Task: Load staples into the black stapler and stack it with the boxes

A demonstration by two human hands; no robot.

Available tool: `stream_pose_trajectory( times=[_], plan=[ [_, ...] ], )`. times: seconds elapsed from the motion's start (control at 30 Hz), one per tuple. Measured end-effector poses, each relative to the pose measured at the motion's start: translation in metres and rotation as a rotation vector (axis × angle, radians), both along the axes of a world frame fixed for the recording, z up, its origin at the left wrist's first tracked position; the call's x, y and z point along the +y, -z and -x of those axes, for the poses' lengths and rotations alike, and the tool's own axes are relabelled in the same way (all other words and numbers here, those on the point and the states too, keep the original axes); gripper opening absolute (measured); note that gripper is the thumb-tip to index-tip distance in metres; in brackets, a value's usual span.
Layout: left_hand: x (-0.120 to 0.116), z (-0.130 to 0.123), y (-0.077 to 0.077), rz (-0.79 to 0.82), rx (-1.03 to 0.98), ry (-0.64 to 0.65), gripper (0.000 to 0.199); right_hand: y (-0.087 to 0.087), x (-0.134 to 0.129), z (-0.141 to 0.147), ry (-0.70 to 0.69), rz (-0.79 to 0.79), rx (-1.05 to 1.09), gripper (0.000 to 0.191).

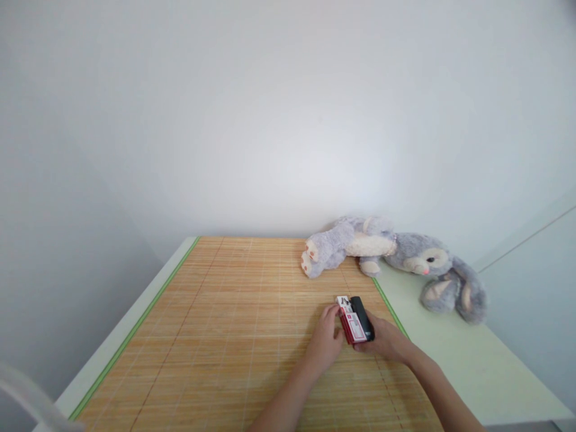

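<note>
A black stapler (362,318) and a red-and-white box (354,329) lie side by side in my right hand (383,339), which is closed around them from the right. Its thumb and fingers are partly hidden behind them. At the far end of the box is a smaller white box (343,303) with a dark picture on it. My left hand (326,336) comes in from the left, with its curled fingertips at the edge of the small white box. Its thumb sits lower, beside the red side of the larger box.
Under my hands a bamboo mat (225,324) with green edging covers much of the pale table (486,372). A grey plush rabbit (369,243) lies along the back right, partly on the mat, ears toward the right. A white wall (252,120) rises behind. A blurred pale curved object (31,399) shows at lower left.
</note>
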State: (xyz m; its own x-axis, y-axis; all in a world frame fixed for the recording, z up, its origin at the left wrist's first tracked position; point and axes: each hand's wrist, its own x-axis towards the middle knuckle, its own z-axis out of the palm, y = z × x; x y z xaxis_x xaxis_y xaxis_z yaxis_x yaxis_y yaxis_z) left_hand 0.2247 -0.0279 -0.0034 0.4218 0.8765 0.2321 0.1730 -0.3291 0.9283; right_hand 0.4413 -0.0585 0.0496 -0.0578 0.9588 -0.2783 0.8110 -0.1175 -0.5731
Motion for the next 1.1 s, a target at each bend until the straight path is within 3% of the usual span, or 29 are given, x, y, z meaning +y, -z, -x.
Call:
stream_pose_trajectory(
  times=[0.1, 0.2, 0.27, 0.37, 0.47, 0.6, 0.77, 1.1],
  plan=[
    [-0.007, 0.039, -0.002, -0.003, 0.054, -0.055, 0.061, -0.005, -0.018, -0.019, 0.036, -0.002, 0.009, 0.116],
    [-0.014, 0.101, 0.001, -0.084, 0.226, -0.199, 0.055, -0.011, -0.043, -0.022, 0.163, -0.123, -0.012, 0.104],
    [-0.016, 0.14, 0.004, -0.189, 0.47, -0.34, 0.051, -0.009, -0.055, 0.003, 0.266, -0.248, 0.039, 0.083],
    [-0.017, 0.174, 0.006, -0.262, 0.734, -0.46, 0.058, 0.006, -0.058, 0.078, 0.169, -0.311, 0.164, 0.056],
    [-0.016, 0.181, 0.006, -0.297, 0.835, -0.48, 0.066, 0.029, -0.046, 0.157, -0.018, -0.426, 0.061, 0.055],
    [-0.016, 0.177, 0.006, -0.313, 0.859, -0.498, 0.069, 0.054, -0.027, 0.207, 0.031, -0.425, -0.146, 0.069],
    [-0.016, 0.175, 0.006, -0.295, 0.876, -0.508, 0.071, 0.062, -0.016, 0.216, 0.105, -0.419, -0.28, 0.069],
    [-0.014, 0.176, 0.006, -0.277, 0.865, -0.506, 0.072, 0.066, -0.011, 0.22, 0.11, -0.422, -0.317, 0.068]
  ],
)
